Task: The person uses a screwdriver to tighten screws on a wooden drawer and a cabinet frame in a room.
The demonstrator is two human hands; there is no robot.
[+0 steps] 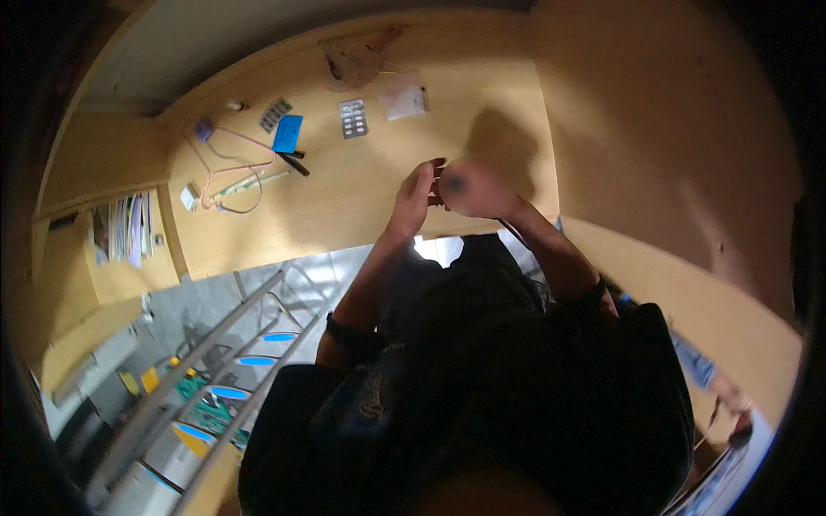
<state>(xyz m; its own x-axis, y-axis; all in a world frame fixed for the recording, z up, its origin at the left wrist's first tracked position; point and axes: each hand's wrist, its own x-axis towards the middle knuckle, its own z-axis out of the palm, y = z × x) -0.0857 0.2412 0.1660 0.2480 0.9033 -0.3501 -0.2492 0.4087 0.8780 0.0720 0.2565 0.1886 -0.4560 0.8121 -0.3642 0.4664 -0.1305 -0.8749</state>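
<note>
Above the near edge of a light wooden shelf (327,206), my two hands are close together. My left hand (415,198) is curled, with its fingers turned toward the right one. Beside it my right hand (486,191) is smeared, and its fingers do not show clearly. Something small and dark lies between them, too hidden to name. Farther back, a silver blister pack of white pills (354,119) lies on the shelf. To its right is a clear plastic bag (404,101).
Left on the shelf are a blue card (288,134), another blister pack (276,114), black pens (295,163), a pink hanger (231,136) and a small white box (189,197). A crumpled clear bag (351,67) lies at the back. A metal ladder (249,361) stands lower left, near papers (129,228).
</note>
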